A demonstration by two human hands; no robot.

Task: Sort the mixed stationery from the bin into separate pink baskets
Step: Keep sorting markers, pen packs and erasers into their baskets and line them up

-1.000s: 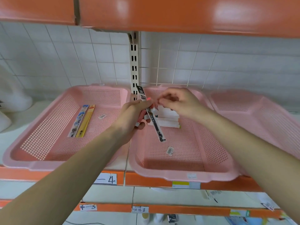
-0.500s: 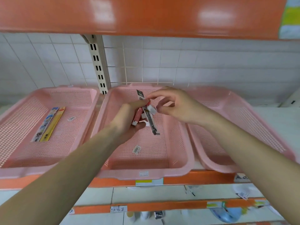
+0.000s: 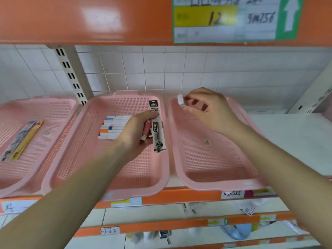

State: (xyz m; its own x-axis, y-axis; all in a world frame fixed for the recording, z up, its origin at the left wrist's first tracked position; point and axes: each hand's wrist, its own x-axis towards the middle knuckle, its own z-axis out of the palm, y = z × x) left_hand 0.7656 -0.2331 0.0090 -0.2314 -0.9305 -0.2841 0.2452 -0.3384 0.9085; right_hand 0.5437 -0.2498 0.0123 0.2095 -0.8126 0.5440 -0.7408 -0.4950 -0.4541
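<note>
Right hand [image 3: 213,114] swung rightward, pinching a small white block [image 3: 180,101] — left hand [image 3: 136,135] grips a black-and-white packet [image 3: 156,130].

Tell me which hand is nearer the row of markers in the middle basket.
Left. The left hand is just right of the markers, holding a black pen pack; the right hand is over the right basket, pinching a white block.

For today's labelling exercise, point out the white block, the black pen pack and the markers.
white block [image 3: 180,101]: head view, front face.
black pen pack [image 3: 155,127]: head view, middle of its label.
markers [image 3: 115,127]: head view, middle of the row.
</note>
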